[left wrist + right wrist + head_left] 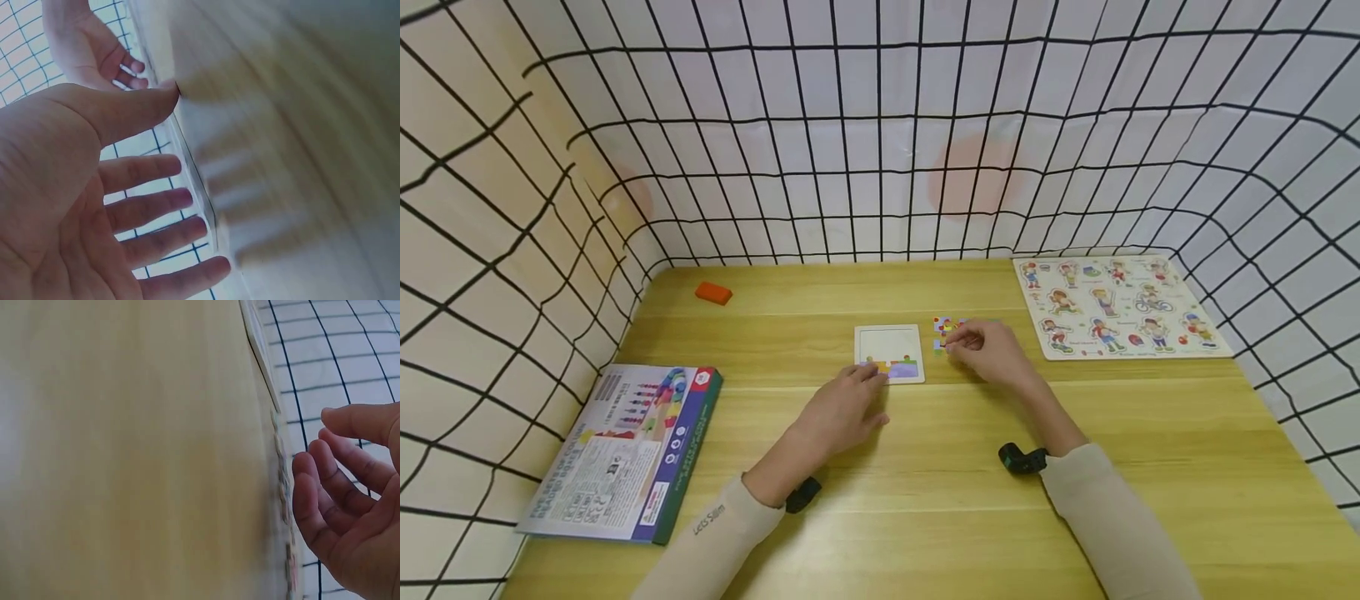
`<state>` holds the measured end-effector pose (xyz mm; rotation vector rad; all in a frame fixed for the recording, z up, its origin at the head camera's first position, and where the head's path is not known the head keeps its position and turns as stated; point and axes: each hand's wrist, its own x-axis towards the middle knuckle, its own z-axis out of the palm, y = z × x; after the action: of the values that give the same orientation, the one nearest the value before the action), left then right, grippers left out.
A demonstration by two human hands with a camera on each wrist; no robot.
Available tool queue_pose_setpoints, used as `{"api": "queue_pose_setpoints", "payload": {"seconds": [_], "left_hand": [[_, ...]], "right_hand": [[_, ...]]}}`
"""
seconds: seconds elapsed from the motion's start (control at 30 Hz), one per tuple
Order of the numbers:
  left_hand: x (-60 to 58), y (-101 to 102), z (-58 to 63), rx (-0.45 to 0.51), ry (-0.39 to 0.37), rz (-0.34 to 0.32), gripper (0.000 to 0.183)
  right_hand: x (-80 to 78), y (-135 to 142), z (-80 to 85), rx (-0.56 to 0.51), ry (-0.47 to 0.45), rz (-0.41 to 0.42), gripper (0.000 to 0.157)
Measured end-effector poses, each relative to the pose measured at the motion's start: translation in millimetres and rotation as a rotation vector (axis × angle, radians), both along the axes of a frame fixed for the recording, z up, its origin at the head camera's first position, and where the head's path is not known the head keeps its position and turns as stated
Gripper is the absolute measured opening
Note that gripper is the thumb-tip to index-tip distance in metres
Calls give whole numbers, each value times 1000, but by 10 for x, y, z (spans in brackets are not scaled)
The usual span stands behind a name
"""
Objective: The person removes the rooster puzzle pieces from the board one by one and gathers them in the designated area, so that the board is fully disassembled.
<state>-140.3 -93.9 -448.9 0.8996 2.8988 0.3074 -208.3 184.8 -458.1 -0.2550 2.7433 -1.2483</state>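
A small white puzzle tray [887, 342] lies mid-table in the head view, with colourful jigsaw pieces [904, 369] along its near edge. My left hand [842, 408] reaches to that near edge, its fingers over the pieces at the left corner. In the left wrist view the left hand [81, 181] has its fingers extended and no thing in its palm. Just right of the tray, several loose jigsaw pieces [942, 325] lie partly hidden under my right hand [992, 354]. The right hand [356, 500] has bent fingers with a gap to the thumb; nothing shows between them.
A boxed toy [610, 454] lies at the left and a red-orange block [713, 292] at the back left. At the back right lies a wooden picture board [1120, 308] with figures. A white backdrop with black grid lines [865, 142] borders the wooden table [925, 517].
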Motion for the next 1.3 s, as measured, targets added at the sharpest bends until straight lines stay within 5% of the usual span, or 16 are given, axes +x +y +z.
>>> {"api": "queue_pose_setpoints", "payload": {"seconds": [0.43,1.3], "left_hand": [[-38,93,-2,-22,-65,-59,62],[-57,64,4,18,-137,-80,62]], "right_hand": [[30,-303,-131,-41,-27,62,22],[73,-506,-76,-73,-65,124,27]]}}
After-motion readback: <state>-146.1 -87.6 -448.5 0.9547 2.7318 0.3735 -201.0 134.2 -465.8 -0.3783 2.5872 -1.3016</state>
